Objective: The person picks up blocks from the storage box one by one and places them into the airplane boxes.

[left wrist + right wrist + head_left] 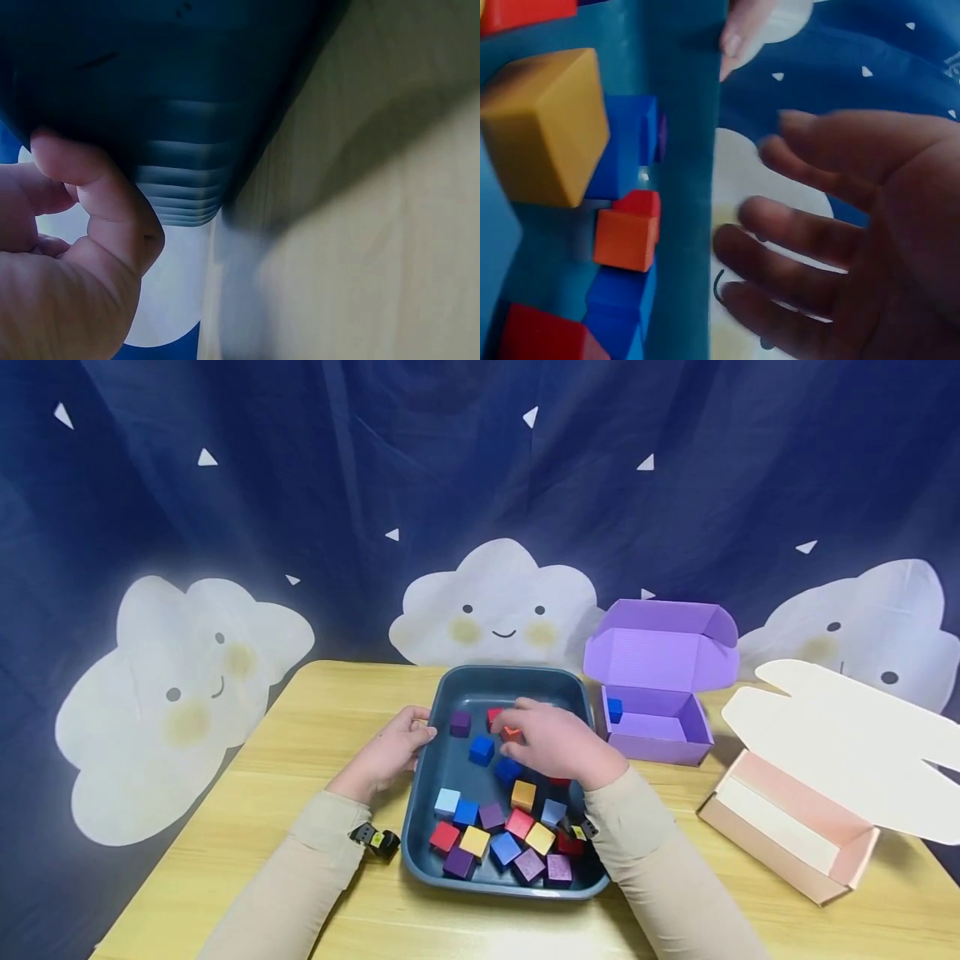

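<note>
A dark teal tray (447, 768) holds several coloured cubes, most of them clustered at its near end. At its left rim, my left hand (386, 752) grips the side, thumb near the top edge. The left wrist view shows a bent finger (112, 199) against the tray's outer wall. My right hand (558, 743) hovers over the tray's far right part, fingers spread and loosely bent, holding nothing. Under its fingertips lies an orange-red cube (512, 735); blue cubes (482, 750) and a purple cube (461, 723) are to the left. The right palm hides part of the tray.
Right of the tray, an open purple box (660, 750) has a blue cube (615, 710) inside. Farther right stands an open pale pink box (787, 852) with its white lid (847, 743) raised. A dark blue cloud-print curtain (450, 460) hangs behind the wooden table (330, 710).
</note>
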Demonstrator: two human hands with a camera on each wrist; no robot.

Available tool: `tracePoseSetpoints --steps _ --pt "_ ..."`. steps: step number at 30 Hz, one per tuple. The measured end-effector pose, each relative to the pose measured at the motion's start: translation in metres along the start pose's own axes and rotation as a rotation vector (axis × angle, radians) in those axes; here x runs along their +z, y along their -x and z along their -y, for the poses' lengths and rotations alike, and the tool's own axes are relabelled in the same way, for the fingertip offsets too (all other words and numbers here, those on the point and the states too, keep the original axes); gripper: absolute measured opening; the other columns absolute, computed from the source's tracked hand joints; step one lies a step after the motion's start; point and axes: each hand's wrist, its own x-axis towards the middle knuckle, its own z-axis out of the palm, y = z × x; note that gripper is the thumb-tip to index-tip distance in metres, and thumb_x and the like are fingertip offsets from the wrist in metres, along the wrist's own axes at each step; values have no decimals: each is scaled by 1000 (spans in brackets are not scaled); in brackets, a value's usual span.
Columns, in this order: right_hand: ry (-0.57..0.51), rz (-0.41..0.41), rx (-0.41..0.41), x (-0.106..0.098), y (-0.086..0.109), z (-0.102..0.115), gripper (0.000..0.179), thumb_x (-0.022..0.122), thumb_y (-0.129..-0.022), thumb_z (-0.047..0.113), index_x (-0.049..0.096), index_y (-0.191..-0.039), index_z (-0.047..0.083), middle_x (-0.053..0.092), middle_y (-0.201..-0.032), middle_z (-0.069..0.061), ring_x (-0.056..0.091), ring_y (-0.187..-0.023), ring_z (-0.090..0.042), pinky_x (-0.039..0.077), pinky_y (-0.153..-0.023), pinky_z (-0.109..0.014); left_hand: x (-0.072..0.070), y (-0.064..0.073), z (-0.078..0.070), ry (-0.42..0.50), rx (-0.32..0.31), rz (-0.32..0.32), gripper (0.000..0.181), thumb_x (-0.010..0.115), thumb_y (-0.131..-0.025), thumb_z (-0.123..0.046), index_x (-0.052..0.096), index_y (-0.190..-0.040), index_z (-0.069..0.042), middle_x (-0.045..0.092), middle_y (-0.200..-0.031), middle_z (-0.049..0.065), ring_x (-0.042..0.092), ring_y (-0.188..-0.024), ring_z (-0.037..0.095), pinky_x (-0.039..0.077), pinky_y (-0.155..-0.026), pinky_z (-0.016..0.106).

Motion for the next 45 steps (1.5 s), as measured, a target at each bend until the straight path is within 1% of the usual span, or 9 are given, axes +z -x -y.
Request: tracePoseSetpoints --steps 4,7,15,18,23,28,33,37,45 --pt "6 176 1 6 0 -2 32 70 -97 28 68 -129 24 59 -135 -4 59 -117 -23 50 -97 -46 0 0 -1 1 0 2 34 45 -108 -12 38 -138 0 55 -110 27 64 -83 27 58 -71 35" --pt "-12 259 25 8 0 -3 36 69 -96 27 67 -132 26 56 -143 -5 53 -128 -26 47 -102 -50 0 0 -1 -2 4 5 34 45 -108 -12 38 -138 0 55 -111 29 64 -82 27 58 -71 34" --pt "-43 367 59 13 1 -1 39 70 -96 28 66 -135 31 66 -128 5 58 -117 -19 48 -100 -47 -3 -1 2 9 -1 7 33 45 -108 -13 38 -138 0 56 -110 26 63 -80 24 58 -70 34" --pt "-55 352 28 13 -2 1 33 71 -95 26 69 -128 30 68 -120 6 60 -107 -17 50 -95 -44 -7 2 3 9 0 -19 33 45 -108 -12 37 -137 1 57 -109 26 63 -81 25 58 -69 34" --pt "-82 343 34 17 -1 0 16 74 -90 16 71 -103 25 67 -103 9 58 -85 -15 51 -74 -34 -7 4 6 13 -10 -19 32 45 -108 -13 36 -137 0 58 -110 25 66 -84 27 59 -71 35" --pt "-88 325 41 18 3 -5 17 75 -88 8 67 -88 23 62 -92 10 55 -75 -15 47 -65 -32 -2 0 5 33 -6 -7 33 46 -108 -14 38 -137 -1 59 -111 26 66 -83 27 59 -69 34" --pt "-47 257 -33 12 2 -6 13 71 -91 10 67 -93 22 62 -91 12 56 -80 -14 49 -70 -31 -3 1 0 60 5 8 33 44 -108 -10 35 -137 2 58 -110 28 65 -78 24 58 -64 32" --pt "-1 127 -83 -4 3 -7 12 66 -94 12 69 -103 19 64 -96 10 57 -84 -13 52 -79 -31 -4 -1 -4 62 12 12 32 44 -108 -11 35 -137 1 57 -112 30 64 -79 24 58 -66 32" --pt "-17 -98 -61 -32 23 -19 17 67 -98 21 70 -114 17 70 -110 2 63 -96 -17 54 -89 -41 -3 -2 5 41 -2 13 32 45 -108 -13 38 -136 0 58 -113 29 63 -80 23 57 -67 31"
